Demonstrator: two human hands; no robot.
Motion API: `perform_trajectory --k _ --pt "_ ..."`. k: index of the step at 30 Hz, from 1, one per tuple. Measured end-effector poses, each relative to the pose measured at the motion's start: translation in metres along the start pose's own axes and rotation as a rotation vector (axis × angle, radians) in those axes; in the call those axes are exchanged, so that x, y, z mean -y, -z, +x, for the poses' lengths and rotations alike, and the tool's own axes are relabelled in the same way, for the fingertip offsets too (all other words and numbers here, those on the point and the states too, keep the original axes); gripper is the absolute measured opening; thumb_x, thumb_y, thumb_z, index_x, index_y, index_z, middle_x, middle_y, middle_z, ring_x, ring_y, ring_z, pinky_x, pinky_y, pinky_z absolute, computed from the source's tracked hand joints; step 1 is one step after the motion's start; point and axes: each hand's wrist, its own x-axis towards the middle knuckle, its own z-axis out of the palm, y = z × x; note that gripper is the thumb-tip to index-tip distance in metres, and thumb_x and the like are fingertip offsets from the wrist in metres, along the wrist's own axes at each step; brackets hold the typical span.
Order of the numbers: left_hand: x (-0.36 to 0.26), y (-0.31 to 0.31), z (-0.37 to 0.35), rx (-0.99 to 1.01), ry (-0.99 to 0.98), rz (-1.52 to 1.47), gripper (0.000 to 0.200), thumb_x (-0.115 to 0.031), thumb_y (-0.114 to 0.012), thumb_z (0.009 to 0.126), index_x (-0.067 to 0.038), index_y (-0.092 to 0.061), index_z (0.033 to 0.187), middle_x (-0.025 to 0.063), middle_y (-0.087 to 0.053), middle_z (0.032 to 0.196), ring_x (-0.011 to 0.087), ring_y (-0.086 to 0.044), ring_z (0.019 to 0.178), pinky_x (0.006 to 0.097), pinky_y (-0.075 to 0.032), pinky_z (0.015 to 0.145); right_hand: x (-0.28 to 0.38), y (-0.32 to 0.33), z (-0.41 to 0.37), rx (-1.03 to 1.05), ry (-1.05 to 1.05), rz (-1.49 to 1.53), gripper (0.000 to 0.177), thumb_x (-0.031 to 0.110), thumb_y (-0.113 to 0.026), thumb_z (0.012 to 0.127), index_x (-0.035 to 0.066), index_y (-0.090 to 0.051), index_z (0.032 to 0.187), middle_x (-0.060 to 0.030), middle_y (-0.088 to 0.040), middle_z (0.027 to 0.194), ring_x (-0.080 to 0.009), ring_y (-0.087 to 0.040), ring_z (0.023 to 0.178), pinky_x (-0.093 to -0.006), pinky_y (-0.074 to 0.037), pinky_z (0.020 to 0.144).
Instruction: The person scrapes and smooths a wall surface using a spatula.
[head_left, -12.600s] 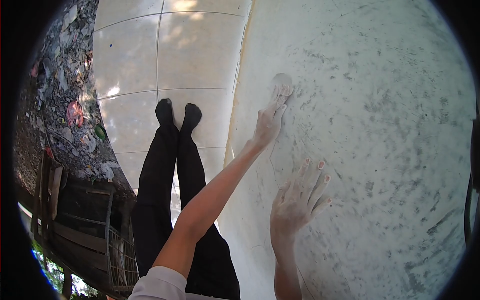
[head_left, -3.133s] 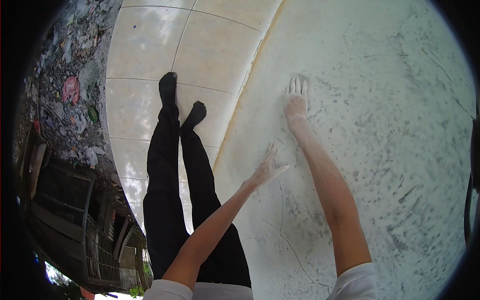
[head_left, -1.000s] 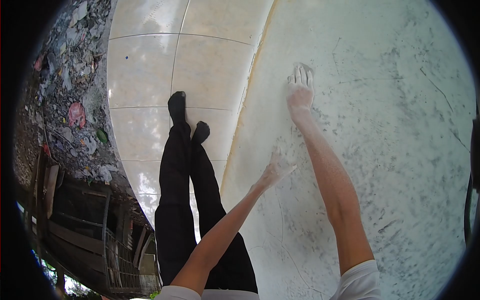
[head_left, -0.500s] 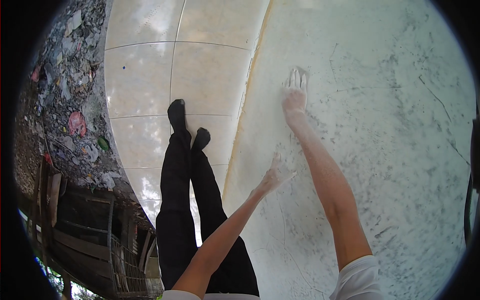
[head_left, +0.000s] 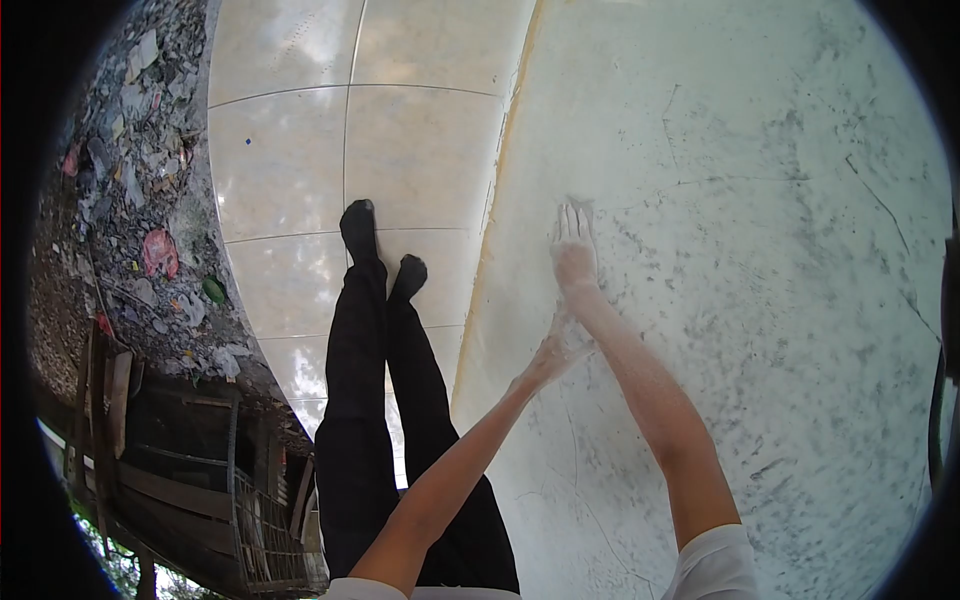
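Note:
My right hand (head_left: 573, 255), coated in white powder, lies flat against the whitish wall (head_left: 690, 280) with its fingers stretched out. A thin greyish edge shows just beyond its fingertips; I cannot tell whether this is a shadow or a thin sheet under the palm. Lower and to the left, my left hand (head_left: 550, 358) rests at the wall, also powdery, its fingers extended and the thumb apart. Its fingertips come right up to the right wrist and are partly hidden there. Grey smudges and fine cracks mark the wall's surface.
Shiny beige floor tiles (head_left: 410, 150) run along the wall's yellowish bottom edge (head_left: 492, 210). My feet in black socks (head_left: 359, 228) stand on them. Beyond the tiles lies ground strewn with litter (head_left: 150, 190), and wooden boards (head_left: 170, 500) and a metal frame sit at lower left.
My right hand has slid down the wall toward me and slightly left, now close above the left hand. The left hand has barely shifted.

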Motion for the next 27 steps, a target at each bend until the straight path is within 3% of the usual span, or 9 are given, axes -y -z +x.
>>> perform_trajectory --k 3,7,10,12,15,17,21,24,27 --pt "-0.008 -0.008 -0.005 -0.142 -0.075 0.142 0.109 -0.038 -0.072 0.080 0.006 0.001 0.147 0.0255 -0.003 0.155 0.0322 -0.007 0.145 0.0370 -0.013 0.117 0.000 -0.021 0.002 0.007 0.062 0.211 0.036 0.020 -0.047 0.091 0.001 -0.061 0.118 -0.0142 -0.045 0.142 -0.0256 -0.038 0.134 -0.0409 -0.026 0.114" --pt "-0.009 -0.007 -0.007 -0.131 0.107 0.130 0.110 -0.040 -0.072 0.079 0.006 0.001 0.147 0.0254 -0.003 0.155 0.0323 -0.006 0.145 0.0372 -0.012 0.117 -0.109 0.062 0.071 -0.321 -0.241 -0.081 0.038 0.019 -0.045 0.093 0.000 -0.055 0.125 -0.0143 -0.044 0.143 -0.0241 -0.038 0.134 -0.0400 -0.024 0.115" --pt "-0.012 -0.006 -0.002 -0.098 0.105 0.097 0.110 -0.042 -0.072 0.079 0.006 0.000 0.147 0.0256 -0.004 0.155 0.0323 -0.006 0.145 0.0370 -0.012 0.117 -0.096 0.084 0.069 -0.165 -0.342 -0.080 0.041 0.019 -0.044 0.094 0.000 -0.052 0.129 -0.0138 -0.041 0.145 -0.0237 -0.036 0.135 -0.0393 -0.023 0.115" --pt "-0.015 -0.003 0.002 -0.075 0.076 0.205 0.106 -0.038 -0.066 0.085 0.010 0.007 0.145 0.0281 -0.001 0.154 0.0337 -0.003 0.145 0.0371 -0.010 0.118 -0.044 0.042 0.047 0.080 -0.139 0.008 0.042 0.018 -0.045 0.093 0.000 -0.051 0.130 -0.0133 -0.039 0.146 -0.0229 -0.034 0.136 -0.0383 -0.022 0.116" --pt "-0.004 0.005 0.016 0.008 -0.123 0.113 0.107 -0.040 -0.066 0.084 0.010 0.006 0.145 0.0284 0.000 0.154 0.0341 -0.003 0.145 0.0371 -0.010 0.118 -0.012 -0.009 0.014 0.133 0.073 0.073 0.040 0.019 -0.045 0.092 0.001 -0.054 0.127 -0.0121 -0.041 0.145 -0.0232 -0.035 0.136 -0.0374 -0.022 0.116" --pt "-0.020 0.000 0.015 -0.048 -0.037 0.157 0.107 -0.040 -0.067 0.084 0.010 0.006 0.145 0.0280 0.000 0.154 0.0339 -0.003 0.145 0.0371 -0.010 0.118 -0.028 -0.012 0.025 0.052 0.075 0.312 0.036 0.017 -0.045 0.092 0.002 -0.057 0.122 -0.0118 -0.044 0.143 -0.0236 -0.036 0.135 -0.0375 -0.024 0.115" --pt "-0.034 -0.004 0.004 -0.087 0.053 0.187 0.108 -0.041 -0.068 0.083 0.009 0.005 0.146 0.0270 0.000 0.154 0.0337 -0.002 0.145 0.0378 -0.010 0.118 -0.133 0.076 0.091 -0.363 -0.313 0.130 0.036 0.018 -0.047 0.091 0.002 -0.060 0.121 -0.0140 -0.038 0.147 -0.0256 -0.031 0.138 -0.0385 -0.018 0.117" --pt "-0.042 0.000 0.003 -0.072 0.112 0.203 0.112 -0.044 -0.070 0.080 0.007 0.004 0.146 0.0265 -0.003 0.155 0.0338 -0.003 0.145 0.0377 -0.009 0.118 -0.110 0.097 0.071 -0.211 -0.357 -0.016 0.035 0.016 -0.045 0.092 0.000 -0.058 0.120 -0.0135 -0.045 0.142 -0.0235 -0.036 0.135 -0.0396 -0.021 0.116" --pt "-0.046 0.002 0.007 -0.045 0.043 0.253 0.111 -0.045 -0.070 0.080 0.008 0.002 0.146 0.0262 -0.001 0.155 0.0343 -0.001 0.145 0.0381 -0.008 0.118 -0.032 0.015 0.027 -0.037 -0.053 0.115 0.036 0.019 -0.044 0.094 -0.001 -0.058 0.121 -0.0131 -0.045 0.142 -0.0232 -0.036 0.135 -0.0404 -0.021 0.116"
